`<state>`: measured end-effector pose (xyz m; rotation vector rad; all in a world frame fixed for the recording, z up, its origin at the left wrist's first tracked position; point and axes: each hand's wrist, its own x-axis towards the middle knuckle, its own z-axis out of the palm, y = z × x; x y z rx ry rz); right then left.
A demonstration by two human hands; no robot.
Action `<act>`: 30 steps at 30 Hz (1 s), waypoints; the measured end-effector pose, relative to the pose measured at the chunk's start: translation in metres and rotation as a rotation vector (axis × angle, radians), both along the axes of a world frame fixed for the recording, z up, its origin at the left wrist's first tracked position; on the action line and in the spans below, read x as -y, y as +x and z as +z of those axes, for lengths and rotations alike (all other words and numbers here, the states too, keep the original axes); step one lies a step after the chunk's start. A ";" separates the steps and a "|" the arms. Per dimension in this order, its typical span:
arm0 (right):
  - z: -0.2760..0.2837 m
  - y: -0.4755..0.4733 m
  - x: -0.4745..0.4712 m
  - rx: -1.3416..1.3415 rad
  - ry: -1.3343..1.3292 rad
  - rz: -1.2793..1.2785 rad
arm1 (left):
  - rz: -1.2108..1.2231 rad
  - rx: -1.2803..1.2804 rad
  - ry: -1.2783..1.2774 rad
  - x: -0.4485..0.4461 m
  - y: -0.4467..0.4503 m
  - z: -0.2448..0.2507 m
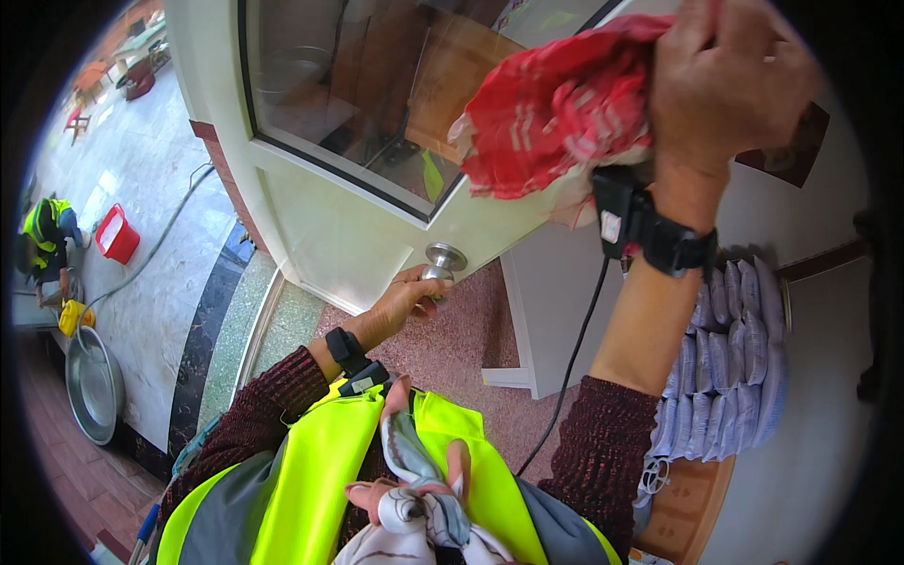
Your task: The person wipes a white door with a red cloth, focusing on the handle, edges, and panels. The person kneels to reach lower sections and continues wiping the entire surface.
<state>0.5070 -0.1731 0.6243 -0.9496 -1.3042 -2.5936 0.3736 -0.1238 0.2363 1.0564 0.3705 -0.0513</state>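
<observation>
My left hand [406, 300] grips the round metal door knob [443, 263] on a white door [332, 226] with a glass pane [353, 92]. High at the right, my right hand [727, 85] holds a bunched red and white cloth [558, 113], which hangs in front of the door's upper part and covers some of the frame around the glass. Whether the cloth touches the door, I cannot tell. Both wrists wear black straps with small devices, and a black cable [575, 360] hangs from the right one.
Outside at the left, a person in a yellow vest [46, 229] bends near a red bucket [117, 234], a yellow container [74, 318], a hose [152, 247] and a metal basin [94, 385]. A pocketed fabric hanging [727, 360] is at the right, beside a white panel [558, 304].
</observation>
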 end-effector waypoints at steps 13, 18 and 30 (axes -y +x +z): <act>-0.248 -0.024 -0.013 -0.520 -0.621 -0.166 | 0.104 0.056 -0.084 0.008 0.005 -0.014; -0.277 -0.020 -0.007 -0.528 -0.776 -0.157 | 0.067 0.064 -0.019 0.004 0.001 -0.015; -0.017 0.002 0.017 -0.225 -0.412 -0.070 | 0.042 0.020 0.032 0.002 0.002 -0.003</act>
